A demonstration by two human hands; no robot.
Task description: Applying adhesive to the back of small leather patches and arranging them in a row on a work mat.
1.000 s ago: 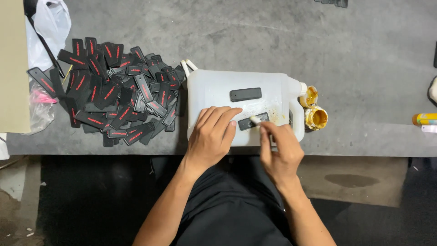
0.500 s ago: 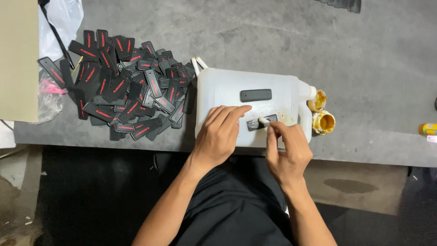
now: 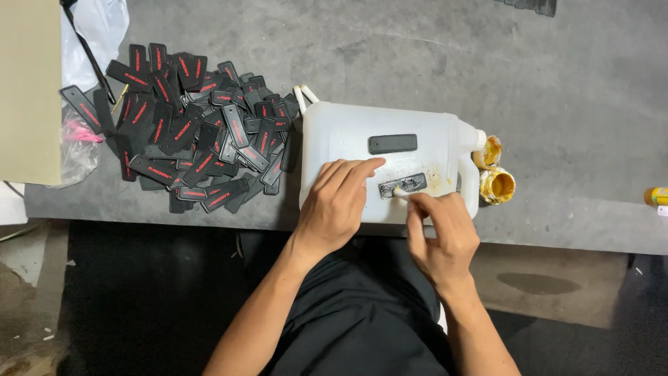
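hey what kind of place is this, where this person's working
Probably a small workshop or hand-assembly bench. A grey work table holds a big pile of black tags, an open pot of yellow glue, and a white jug lying flat as a work surface under the hands.

Heap of flat black rectangular labels point(image 3: 188, 132) with red marks, left on grey table. Two more black labels on white plastic jug: plain one point(image 3: 393, 143) near jug middle, glossy smeared one point(image 3: 402, 185) just below, touched by left hand point(image 3: 337, 205) and right hand point(image 3: 442, 233). Clear plastic bag point(image 3: 76, 150) at far left edge.
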